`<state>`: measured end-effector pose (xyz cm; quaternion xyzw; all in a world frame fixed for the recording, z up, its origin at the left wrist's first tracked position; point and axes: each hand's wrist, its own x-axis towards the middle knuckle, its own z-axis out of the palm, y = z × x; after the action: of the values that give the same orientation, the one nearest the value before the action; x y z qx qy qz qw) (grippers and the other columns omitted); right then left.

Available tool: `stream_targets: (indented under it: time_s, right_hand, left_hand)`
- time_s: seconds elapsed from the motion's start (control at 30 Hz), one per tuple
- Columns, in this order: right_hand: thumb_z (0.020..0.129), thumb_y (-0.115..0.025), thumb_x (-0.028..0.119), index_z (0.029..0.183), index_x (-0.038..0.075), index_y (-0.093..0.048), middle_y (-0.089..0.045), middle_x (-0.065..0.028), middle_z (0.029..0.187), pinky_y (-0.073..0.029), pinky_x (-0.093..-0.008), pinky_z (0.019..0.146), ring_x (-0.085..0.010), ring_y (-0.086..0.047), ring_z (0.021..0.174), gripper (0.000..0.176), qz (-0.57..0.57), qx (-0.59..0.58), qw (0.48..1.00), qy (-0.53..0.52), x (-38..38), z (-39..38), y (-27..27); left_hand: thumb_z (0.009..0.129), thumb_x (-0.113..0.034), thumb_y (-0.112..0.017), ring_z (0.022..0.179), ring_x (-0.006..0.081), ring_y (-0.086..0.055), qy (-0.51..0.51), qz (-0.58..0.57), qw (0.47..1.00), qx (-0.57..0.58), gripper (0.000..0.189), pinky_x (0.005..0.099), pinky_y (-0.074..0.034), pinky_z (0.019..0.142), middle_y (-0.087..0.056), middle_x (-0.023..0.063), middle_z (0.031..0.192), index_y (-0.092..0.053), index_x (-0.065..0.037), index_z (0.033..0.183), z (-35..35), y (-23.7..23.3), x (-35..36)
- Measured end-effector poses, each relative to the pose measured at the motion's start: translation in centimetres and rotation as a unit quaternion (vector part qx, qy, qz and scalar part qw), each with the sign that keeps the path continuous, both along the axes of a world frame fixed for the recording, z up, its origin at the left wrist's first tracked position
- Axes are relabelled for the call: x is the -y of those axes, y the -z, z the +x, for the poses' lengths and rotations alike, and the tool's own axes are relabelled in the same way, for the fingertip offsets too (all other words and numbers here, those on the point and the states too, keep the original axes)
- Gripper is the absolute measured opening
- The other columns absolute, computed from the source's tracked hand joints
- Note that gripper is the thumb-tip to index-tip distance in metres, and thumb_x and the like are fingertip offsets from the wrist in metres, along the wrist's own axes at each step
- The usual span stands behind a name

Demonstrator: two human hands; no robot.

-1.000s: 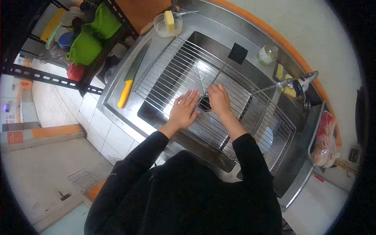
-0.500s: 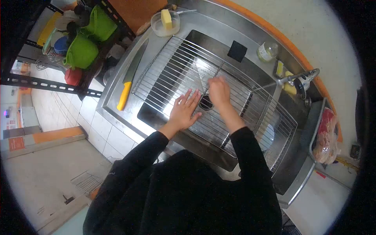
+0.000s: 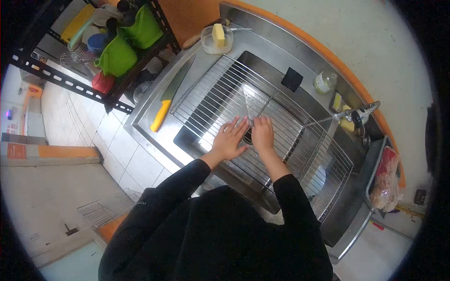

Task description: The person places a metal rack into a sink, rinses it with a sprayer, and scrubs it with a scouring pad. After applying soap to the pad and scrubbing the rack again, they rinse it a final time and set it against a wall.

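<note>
A wire rack (image 3: 211, 93) lies across the steel sink (image 3: 253, 58). My left hand (image 3: 228, 140) rests on it with the fingers spread. Just to its right, my right hand (image 3: 263, 133) is closed at the rack's middle bar, its fingertips bent down; whatever is between them is too small to make out. A drain hole shows partly between the hands. A thin clear triangular shape, perhaps a scraper or a reflection, shows above the fingertips. Left of the rack lies a knife (image 3: 161, 114) with a yellow handle.
A round tub (image 3: 226, 46) with a yellow sponge (image 3: 218, 35) stands at the back left. A black pad (image 3: 292, 79), a glass jar (image 3: 324, 82) and a running faucet (image 3: 370, 108) are along the back. At right, a grey tray (image 3: 371, 180) holds a plastic-wrapped package (image 3: 386, 182).
My right hand has moved down along the middle bar, towards me and closer to my left hand. My left hand stays spread on the rack. The camera view has shifted slightly.
</note>
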<state>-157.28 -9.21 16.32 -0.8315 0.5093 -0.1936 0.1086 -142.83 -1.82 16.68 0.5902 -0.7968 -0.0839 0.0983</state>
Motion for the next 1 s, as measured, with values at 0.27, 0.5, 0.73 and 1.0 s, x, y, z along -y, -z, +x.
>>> stream_targets:
  time_s: [0.27,0.5,0.73,1.0]
  right_hand:
    - [0.074,-0.059,0.006,0.086,0.004,-0.061,-0.059,-0.0128,0.089,-0.046,-0.0435,0.081,-0.0329,-0.055,0.091,0.013,-0.013,-0.042,0.999,-0.026,1.7,-0.8,-0.9]
    - [0.077,-0.059,0.012,0.092,0.007,-0.062,-0.059,-0.0098,0.095,-0.047,-0.0422,0.077,-0.0293,-0.055,0.095,0.016,-0.057,-0.080,0.995,0.014,-5.5,-3.5,-3.9]
    - [0.078,-0.064,0.016,0.114,0.014,-0.060,-0.052,-0.0145,0.117,-0.045,-0.0436,0.086,-0.0341,-0.049,0.105,0.037,-0.028,-0.105,0.990,0.084,-17.9,-11.7,-4.4]
    - [0.072,-0.063,0.013,0.106,0.013,-0.059,-0.050,-0.0165,0.123,-0.046,-0.0466,0.083,-0.0366,-0.051,0.106,0.033,-0.017,-0.226,0.964,0.140,-18.2,-10.0,-0.8]
  left_hand:
    - [0.077,-0.062,-0.050,0.141,0.0282,-0.018,0.004,-0.020,1.000,-0.019,0.092,0.0434,-0.021,0.109,-0.021,0.0107,0.153,-0.028,-0.002,0.143,0.2,0.0,-0.2]
    - [0.074,-0.051,-0.064,0.140,0.0302,-0.022,0.053,-0.010,0.984,-0.168,0.086,0.0458,-0.023,0.109,-0.027,0.0114,0.151,-0.034,-0.007,0.142,3.1,2.3,-0.5]
    - [0.074,-0.024,-0.066,0.138,0.0306,-0.026,0.153,0.012,0.988,0.001,0.078,0.0516,-0.023,0.109,-0.028,0.0086,0.150,-0.031,-0.016,0.144,6.5,-3.2,-4.7]
    - [0.072,-0.007,-0.060,0.110,0.0293,-0.049,0.130,-0.126,0.979,0.099,0.067,0.0441,-0.042,0.087,-0.044,0.0067,0.135,-0.041,-0.015,0.135,5.8,-0.7,-4.3]
